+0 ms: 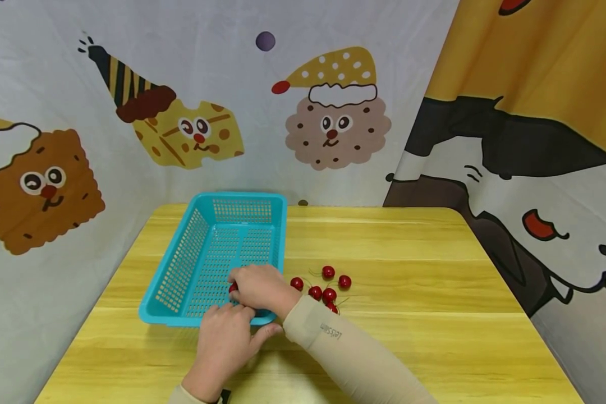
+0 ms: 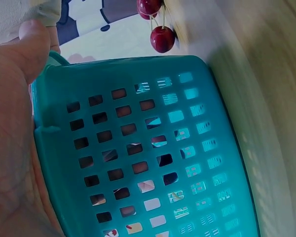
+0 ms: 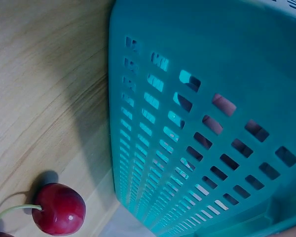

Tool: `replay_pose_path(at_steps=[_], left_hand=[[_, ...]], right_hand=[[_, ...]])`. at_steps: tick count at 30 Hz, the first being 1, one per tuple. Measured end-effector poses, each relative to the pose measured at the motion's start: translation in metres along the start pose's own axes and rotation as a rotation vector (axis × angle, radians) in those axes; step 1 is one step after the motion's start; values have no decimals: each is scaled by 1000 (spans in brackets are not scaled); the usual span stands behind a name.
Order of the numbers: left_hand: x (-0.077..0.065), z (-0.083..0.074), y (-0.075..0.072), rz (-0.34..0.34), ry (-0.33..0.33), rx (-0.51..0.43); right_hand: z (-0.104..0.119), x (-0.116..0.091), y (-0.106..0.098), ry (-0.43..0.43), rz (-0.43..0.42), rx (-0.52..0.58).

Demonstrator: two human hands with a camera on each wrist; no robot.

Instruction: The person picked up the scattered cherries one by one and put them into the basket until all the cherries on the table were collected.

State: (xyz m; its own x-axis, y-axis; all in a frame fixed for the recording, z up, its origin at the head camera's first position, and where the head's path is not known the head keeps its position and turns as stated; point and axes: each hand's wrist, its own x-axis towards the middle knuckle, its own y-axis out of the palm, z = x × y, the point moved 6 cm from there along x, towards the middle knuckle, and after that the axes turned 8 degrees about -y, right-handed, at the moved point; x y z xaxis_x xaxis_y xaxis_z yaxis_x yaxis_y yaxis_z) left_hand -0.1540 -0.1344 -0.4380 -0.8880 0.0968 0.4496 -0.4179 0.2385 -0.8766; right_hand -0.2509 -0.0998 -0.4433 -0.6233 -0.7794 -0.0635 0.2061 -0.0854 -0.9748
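A blue plastic basket [image 1: 151, 306] with perforated walls stands on the table's left half. At its near side my left hand [image 1: 224, 339] grips the rim, fingers hooked over it and thumb outside; its wall [image 2: 130, 160] fills much of the left wrist view. My right hand [image 1: 262, 289] reaches over the basket's right wall into the near right corner. It holds a red cherry [image 1: 233, 288], mostly hidden by the fingers. Several cherries [image 1: 328, 294] with green stems lie right of the basket, beside my right forearm. One cherry [image 3: 59, 209] shows close to the right wrist camera.
The wooden table [image 1: 409, 269] extends to the right of the cherries. Behind it hangs a cartoon-printed cloth [image 1: 207, 45]. My right sleeve [image 1: 353, 353] crosses over the table's near part.
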Motion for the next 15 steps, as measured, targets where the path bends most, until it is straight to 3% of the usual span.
replay_pose_path(at_steps=[15], left_hand=[[1,-2,-1,-14,8,0]], right_hand=[[-2,1,1,-5,-11,-5]])
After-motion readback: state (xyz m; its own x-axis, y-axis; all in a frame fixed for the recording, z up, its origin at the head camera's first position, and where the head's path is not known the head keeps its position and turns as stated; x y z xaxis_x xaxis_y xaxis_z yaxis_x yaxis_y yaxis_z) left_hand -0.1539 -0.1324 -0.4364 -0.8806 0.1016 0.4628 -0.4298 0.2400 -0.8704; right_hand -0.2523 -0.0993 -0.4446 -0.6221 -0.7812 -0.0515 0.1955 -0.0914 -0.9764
